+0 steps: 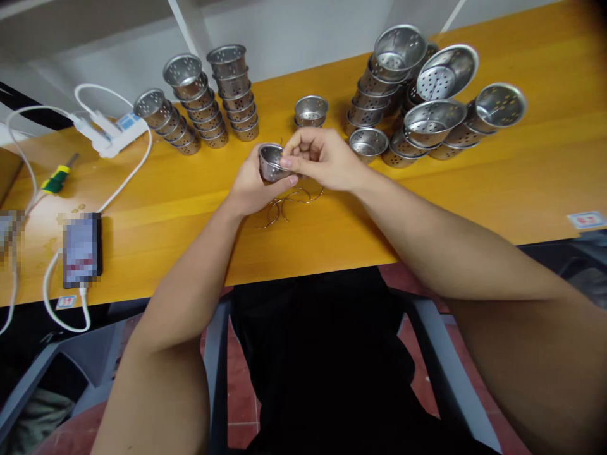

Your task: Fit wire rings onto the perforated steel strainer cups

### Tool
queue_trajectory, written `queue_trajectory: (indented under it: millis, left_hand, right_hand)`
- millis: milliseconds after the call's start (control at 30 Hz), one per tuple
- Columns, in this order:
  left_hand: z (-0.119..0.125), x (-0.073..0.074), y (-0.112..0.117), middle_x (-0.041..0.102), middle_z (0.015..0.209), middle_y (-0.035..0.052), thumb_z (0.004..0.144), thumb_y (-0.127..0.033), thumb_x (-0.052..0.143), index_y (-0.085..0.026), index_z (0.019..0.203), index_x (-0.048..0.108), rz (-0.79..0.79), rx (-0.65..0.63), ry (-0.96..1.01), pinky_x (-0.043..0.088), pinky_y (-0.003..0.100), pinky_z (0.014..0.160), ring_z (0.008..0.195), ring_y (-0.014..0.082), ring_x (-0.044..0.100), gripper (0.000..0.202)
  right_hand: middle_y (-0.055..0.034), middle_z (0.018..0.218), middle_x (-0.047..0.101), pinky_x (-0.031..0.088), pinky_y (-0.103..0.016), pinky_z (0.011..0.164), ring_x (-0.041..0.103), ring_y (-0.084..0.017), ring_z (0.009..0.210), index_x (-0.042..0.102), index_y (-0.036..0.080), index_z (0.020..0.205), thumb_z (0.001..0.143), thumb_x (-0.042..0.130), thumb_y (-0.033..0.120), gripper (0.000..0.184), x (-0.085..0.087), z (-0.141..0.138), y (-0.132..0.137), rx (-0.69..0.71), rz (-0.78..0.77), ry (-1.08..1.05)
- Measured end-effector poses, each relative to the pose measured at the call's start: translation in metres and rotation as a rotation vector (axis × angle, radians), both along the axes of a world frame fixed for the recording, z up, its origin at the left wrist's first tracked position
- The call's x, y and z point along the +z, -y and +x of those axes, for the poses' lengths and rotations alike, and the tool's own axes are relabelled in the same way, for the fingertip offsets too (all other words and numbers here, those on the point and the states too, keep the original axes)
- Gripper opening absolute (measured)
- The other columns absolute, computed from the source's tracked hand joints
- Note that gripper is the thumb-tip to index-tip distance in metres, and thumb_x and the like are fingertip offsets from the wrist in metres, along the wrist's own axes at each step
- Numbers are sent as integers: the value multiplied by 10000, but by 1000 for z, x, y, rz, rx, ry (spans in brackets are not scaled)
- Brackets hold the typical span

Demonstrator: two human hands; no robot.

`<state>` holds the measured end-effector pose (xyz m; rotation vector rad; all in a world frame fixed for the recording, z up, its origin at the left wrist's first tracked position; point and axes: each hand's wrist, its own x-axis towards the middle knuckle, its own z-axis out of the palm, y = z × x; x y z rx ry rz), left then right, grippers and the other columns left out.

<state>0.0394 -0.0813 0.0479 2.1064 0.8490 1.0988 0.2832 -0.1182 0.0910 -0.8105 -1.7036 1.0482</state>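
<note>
My left hand (pixel 253 183) is closed around a small perforated metal cup (pixel 270 164), tilted with its mouth up. At the cup's right rim, the thumb and fingers of my right hand (pixel 322 158) pinch a thin wire, whose tip shows just above the fingers. Several curved thin wires (pixel 284 202) lie on the table below my hands. Just beyond my right hand stands a short stack of perforated cups (pixel 311 112). A single cup (pixel 368 144) is to the right of my right wrist.
Stacks of perforated cups (pixel 215 114) stand at the back left, with larger leaning stacks (pixel 427 120) at the right. On the left are a power strip (pixel 121 136) with white cables, a yellow-green screwdriver (pixel 57 180) and a phone (pixel 81 249) on a cable. The wooden table (pixel 180 234) ends near my lap.
</note>
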Motion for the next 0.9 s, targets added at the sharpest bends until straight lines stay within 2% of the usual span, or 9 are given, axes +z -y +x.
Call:
queue_trajectory:
  millis: [133,200,300,400,533,633,700,800,900]
  left_hand:
    - [-2,-9,-14,868,1332,75,876,-815,1093,-302,1449,668,48,15,57,777,543,1070,1189,283,857,879]
    - [-4,-10,-18,873,1338,71,872,-870,1070,-317,1468,659,74,10,77,782,551,1063,1173,273,855,911]
    - [-5,-10,-20,867,1355,90,902,-893,1034,-277,1498,641,96,50,48,769,569,1105,1195,286,862,942]
    - [-5,-9,-17,858,1338,75,899,-914,1023,-292,1514,616,74,48,31,757,567,1090,1171,279,846,964]
    - [-4,-2,-10,838,1360,54,904,-929,998,-344,1512,594,38,1,24,725,629,1146,1196,277,774,936]
    - [-4,4,-6,832,1361,36,867,-892,1023,-377,1504,601,3,27,1,693,661,1207,1240,297,758,922]
    - [-4,6,-5,832,1363,55,829,-886,1042,-362,1486,611,-9,56,3,687,649,1208,1268,319,779,945]
    - [-4,5,-7,834,1375,104,838,-927,1013,-314,1474,619,19,45,14,709,601,1140,1260,332,817,967]
    - [-3,1,-10,837,1332,67,864,-948,994,-353,1475,608,58,-38,41,744,560,1040,1149,282,813,935]
  right_hand:
    - [-94,1276,806,711,-436,824,724,-260,921,845,319,1241,790,970,1110,920,-3,3,-2,-204,125,102]
    - [-116,1279,802,731,-490,918,753,-313,1034,877,327,1231,862,900,1119,874,-4,5,-2,-207,175,156]
    - [-121,1244,806,724,-519,1020,762,-350,1166,901,338,1169,972,796,1109,803,-6,7,-1,-169,235,194]
    - [-111,1242,810,713,-497,1031,760,-331,1146,896,332,1119,1032,774,1069,752,-5,5,1,-138,247,218]
    - [-95,1154,768,703,-456,985,734,-309,1092,876,317,1057,1051,822,1010,695,-4,1,4,-81,198,239]
    - [-81,1116,719,689,-453,980,699,-301,1080,888,308,1108,1044,844,997,693,-7,0,4,-29,191,220]
    - [-79,1146,711,682,-451,989,686,-297,1093,895,303,1170,1043,853,986,695,-10,-1,3,-14,204,210]
    - [-99,1242,732,675,-455,992,693,-306,1130,892,297,1208,1038,883,952,677,-14,0,2,-25,235,203]
    - [-123,1322,746,671,-492,1026,707,-348,1207,868,313,1147,1028,918,912,613,-13,1,3,-55,244,201]
